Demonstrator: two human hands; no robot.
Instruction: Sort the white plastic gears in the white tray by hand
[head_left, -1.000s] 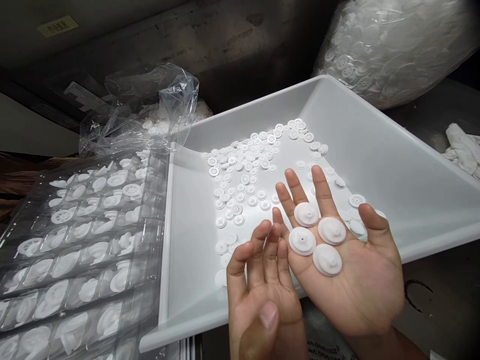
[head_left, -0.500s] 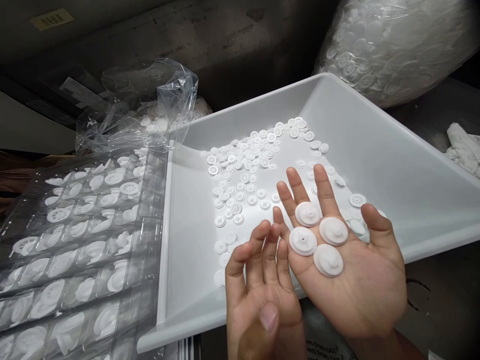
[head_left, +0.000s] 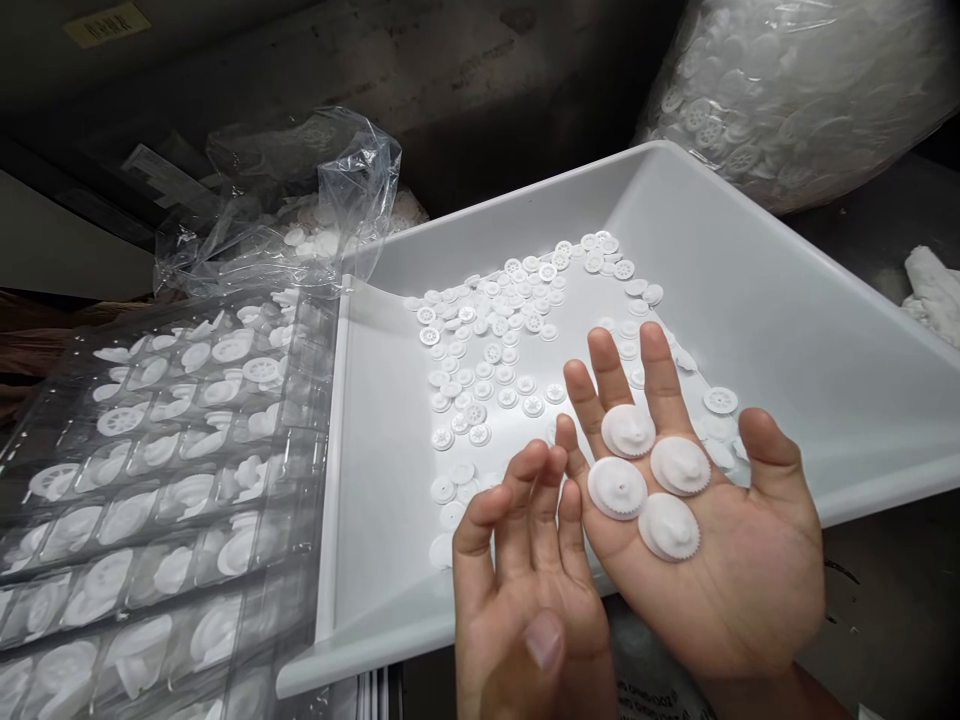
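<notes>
My right hand point(head_left: 720, 550) is palm up with its fingers spread. Several white plastic gears point(head_left: 617, 488) rest loose on its palm and finger bases, with toothed rims and small raised hubs. Beside it on the left, my left hand point(head_left: 525, 590) is also palm up, open and bare, its fingers loosely bent. Its little finger is close to the right hand's edge; whether they touch I cannot tell. Both hands are above the near side of a light grey tray point(head_left: 397, 590). Small white wheels point(head_left: 506, 310) are scattered over the tray floor, partly hidden behind my hands.
Left of the tray lie stacked clear blister trays point(head_left: 259, 600) filled with white plastic parts. An open clear plastic bag point(head_left: 352, 190) with white pieces stands behind them. At the back right is a large full bag point(head_left: 795, 110) of white wheels. White cloth-like material point(head_left: 934, 290) lies at the right edge.
My right hand has shifted slightly right and tilted a little, and the gears on its palm moved with it. My left hand is almost unchanged.
</notes>
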